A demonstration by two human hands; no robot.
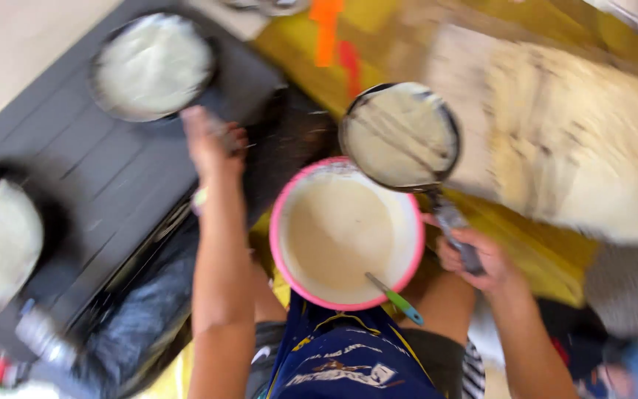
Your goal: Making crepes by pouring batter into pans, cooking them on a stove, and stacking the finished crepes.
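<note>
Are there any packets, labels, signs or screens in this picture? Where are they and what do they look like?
No packets, signs or screens show.
Printed patch: on the dark blue apron at the bottom middle, below the pink bowl; pale and yellow shapes, blurred.
Nothing printed shows on the pan whose handle the right hand holds, or by the left hand at the stove.

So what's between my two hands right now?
In the head view, the pink-rimmed bowl of batter sits between your left hand and right hand, which holds a pan.
</note>
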